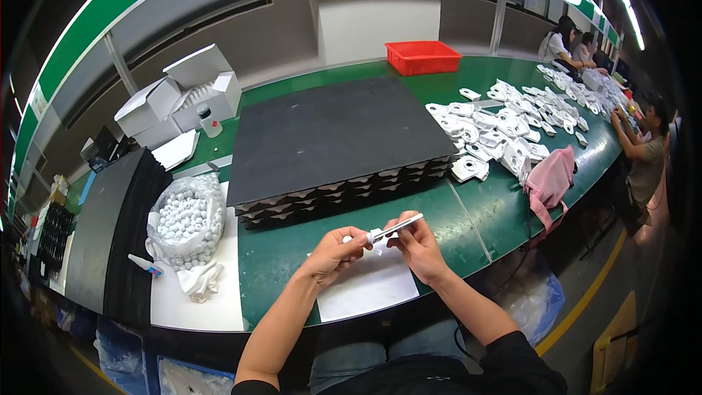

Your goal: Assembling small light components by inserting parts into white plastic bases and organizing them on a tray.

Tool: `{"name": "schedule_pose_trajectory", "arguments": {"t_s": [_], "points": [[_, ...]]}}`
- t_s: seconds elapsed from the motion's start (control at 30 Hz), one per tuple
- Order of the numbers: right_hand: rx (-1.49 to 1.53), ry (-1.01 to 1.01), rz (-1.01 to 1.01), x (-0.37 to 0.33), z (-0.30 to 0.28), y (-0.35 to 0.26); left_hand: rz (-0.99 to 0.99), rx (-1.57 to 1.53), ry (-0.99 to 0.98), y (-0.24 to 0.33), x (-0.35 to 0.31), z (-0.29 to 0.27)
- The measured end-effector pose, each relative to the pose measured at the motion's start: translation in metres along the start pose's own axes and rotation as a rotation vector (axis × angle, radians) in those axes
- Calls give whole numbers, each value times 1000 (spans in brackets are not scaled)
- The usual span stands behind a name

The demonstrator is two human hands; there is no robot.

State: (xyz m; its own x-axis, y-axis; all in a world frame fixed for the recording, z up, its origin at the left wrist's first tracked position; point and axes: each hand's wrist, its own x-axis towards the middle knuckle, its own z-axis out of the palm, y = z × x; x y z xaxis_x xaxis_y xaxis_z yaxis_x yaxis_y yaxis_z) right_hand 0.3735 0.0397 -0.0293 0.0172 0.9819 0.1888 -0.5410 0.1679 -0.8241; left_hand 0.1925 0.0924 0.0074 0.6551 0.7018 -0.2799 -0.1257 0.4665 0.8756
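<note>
Over the near edge of the green table, my left hand (338, 254) pinches a small white cap-like part (374, 235). My right hand (420, 250) grips a slim white-and-grey piece (401, 226), seen edge-on, whose lower end meets the white part. Whether the two are joined I cannot make out. A white sheet (369, 294) lies beneath both hands. To the left, a clear plastic bag (186, 221) is full of small white round parts. On the right spreads a pile of flat white plastic parts with round holes (504, 126).
A stack of black trays (340, 139) stands just beyond my hands. More black boards (121, 223), a small glue bottle (145, 265) and a crumpled white cloth (200, 281) are at left. A red bin (423, 57) sits behind; a pink bag (550, 183) rests at right. People work farther right.
</note>
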Motion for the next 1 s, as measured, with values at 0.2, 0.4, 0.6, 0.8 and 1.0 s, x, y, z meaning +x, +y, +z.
{"name": "schedule_pose_trajectory", "arguments": {"t_s": [0.2, 0.4, 0.6, 0.8, 1.0], "points": [[-165, 12, -81, 6, 16, -5, 33, -30, -45, -7, 5, -3], [-331, -92, -36, 47, 54, -32, 102, -141, 5, 0, 3, -11], [-447, -166, -16, 119, 93, -33, 244, -617, 85, 1, 12, -35], [-770, -145, -51, 216, 117, 7, 173, -799, 98, 0, 14, -38], [-931, -94, 128, 278, 146, 58, 199, -782, 84, -1, 14, -36]]}}
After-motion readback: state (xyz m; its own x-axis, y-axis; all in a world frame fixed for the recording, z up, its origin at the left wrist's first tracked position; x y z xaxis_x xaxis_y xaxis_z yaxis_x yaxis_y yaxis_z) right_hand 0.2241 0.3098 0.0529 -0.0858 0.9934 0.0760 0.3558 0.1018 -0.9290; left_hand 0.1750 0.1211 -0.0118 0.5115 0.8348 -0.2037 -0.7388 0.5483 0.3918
